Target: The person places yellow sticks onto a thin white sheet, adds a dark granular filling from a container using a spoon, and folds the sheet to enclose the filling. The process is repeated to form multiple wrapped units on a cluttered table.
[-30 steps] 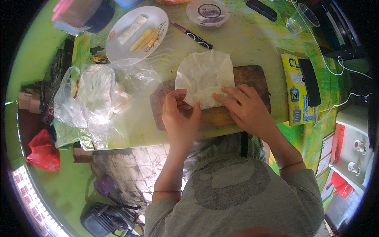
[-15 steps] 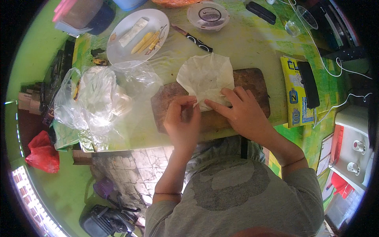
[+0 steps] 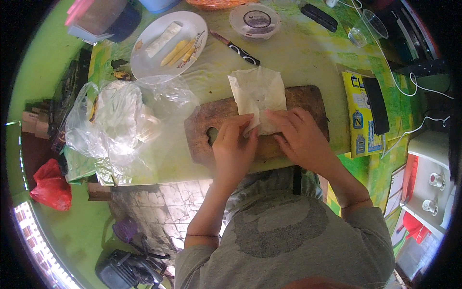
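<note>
A thin, pale spring roll wrapper (image 3: 262, 89) lies on a dark wooden cutting board (image 3: 308, 103), its left side folded inward. My left hand (image 3: 233, 144) pinches the folded left edge near the wrapper's near end. On the other side, my right hand (image 3: 301, 135) grips the near right part, fingers on top and thumb low at the edge. Whatever lies under the near fold is hidden. Farther back, a white oval plate (image 3: 147, 36) bears a rolled white wrapper (image 3: 163, 39) and several yellow banana pieces (image 3: 179, 52).
Left of the board sits a clear plastic bag (image 3: 118, 123) with white sheets inside. Behind the board lie a black-handled knife (image 3: 243, 53) and a lidded round tub (image 3: 255, 20). To the right are a yellow packet (image 3: 357, 120) and a black phone-like slab (image 3: 376, 106).
The wrapper's left side has been folded inward, narrowing it. My left hand has moved right with that edge; my right hand has shifted slightly and drawn its fingers in.
</note>
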### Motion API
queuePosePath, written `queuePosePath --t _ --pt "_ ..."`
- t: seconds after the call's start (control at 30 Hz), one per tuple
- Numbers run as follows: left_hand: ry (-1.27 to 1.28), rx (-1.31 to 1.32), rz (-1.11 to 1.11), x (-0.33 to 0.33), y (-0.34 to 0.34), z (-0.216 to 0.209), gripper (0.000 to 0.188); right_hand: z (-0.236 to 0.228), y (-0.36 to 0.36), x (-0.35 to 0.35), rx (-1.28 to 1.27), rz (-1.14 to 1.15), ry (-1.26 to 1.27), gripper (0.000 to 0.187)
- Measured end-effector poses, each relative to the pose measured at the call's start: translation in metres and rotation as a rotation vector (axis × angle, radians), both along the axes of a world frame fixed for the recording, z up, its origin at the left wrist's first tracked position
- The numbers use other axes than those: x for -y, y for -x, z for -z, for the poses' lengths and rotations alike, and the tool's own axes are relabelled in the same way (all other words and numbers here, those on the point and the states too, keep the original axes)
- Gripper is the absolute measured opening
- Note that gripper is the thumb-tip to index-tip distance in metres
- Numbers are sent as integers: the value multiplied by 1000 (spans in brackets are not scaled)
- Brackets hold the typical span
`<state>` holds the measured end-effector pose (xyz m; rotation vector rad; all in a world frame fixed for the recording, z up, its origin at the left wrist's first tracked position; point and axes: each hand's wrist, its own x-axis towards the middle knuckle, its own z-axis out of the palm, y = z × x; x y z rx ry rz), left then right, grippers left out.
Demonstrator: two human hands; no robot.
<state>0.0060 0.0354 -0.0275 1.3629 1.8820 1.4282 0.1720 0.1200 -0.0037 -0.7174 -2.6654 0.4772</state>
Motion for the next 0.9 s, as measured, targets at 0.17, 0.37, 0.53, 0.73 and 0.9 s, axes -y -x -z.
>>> queuePosePath --t 0.17,0.37,0.53,0.73,0.9 --pt "6 -84 12 2 2 -1 22 12 -12 1 -208 128 227 39" --pt "-9 -250 71 1 5 -2 21 18 -8 -2 -310 189 256 22" --pt "-39 -229 120 0 6 1 20 20 -3 0 -352 231 224 18" --pt "-27 -382 229 0 11 1 23 27 -4 -1 -204 73 -10 27" --pt "9 -453 336 1 18 -6 33 17 -6 2 -66 -2 -87 37"
